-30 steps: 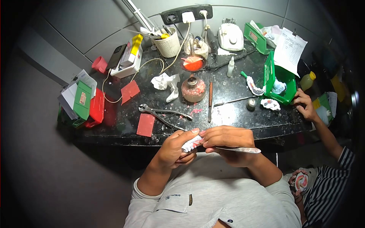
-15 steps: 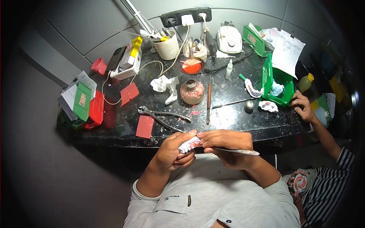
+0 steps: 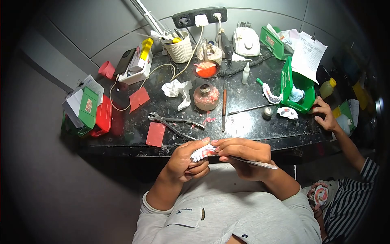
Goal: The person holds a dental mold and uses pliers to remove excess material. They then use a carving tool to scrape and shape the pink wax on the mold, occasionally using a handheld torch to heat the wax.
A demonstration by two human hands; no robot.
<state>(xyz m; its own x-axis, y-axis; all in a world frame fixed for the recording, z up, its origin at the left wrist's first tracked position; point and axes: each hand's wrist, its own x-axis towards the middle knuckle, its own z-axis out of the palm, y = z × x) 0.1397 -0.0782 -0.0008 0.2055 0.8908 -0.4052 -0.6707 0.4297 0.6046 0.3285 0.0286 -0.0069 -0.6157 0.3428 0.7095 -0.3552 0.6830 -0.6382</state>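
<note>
Just in front of the bench edge, my left hand (image 3: 183,160) is closed round a white dental cast (image 3: 200,154) with a row of teeth and pink wax on it. My right hand (image 3: 245,151) grips a metal wax knife (image 3: 262,164); its flat end sticks out to the right below the fingers. The fingertips of this hand meet the cast's right side, hiding the tool's other end. Beyond my hands lie large metal pliers (image 3: 174,122), a pink wax sheet (image 3: 155,134) and a wooden-handled tool (image 3: 224,107).
A glass spirit burner (image 3: 206,97) stands mid-bench, with a pan of red wax (image 3: 206,70) behind it. A green bin (image 3: 304,103) and a plaster piece (image 3: 287,113) are at right. Another person's hand (image 3: 323,114) rests by the bin; their other hand holds a dental model (image 3: 321,196).
The cast has turned slightly in my left hand, and my right fingers have shifted a little on it. The bench items stay in place.
</note>
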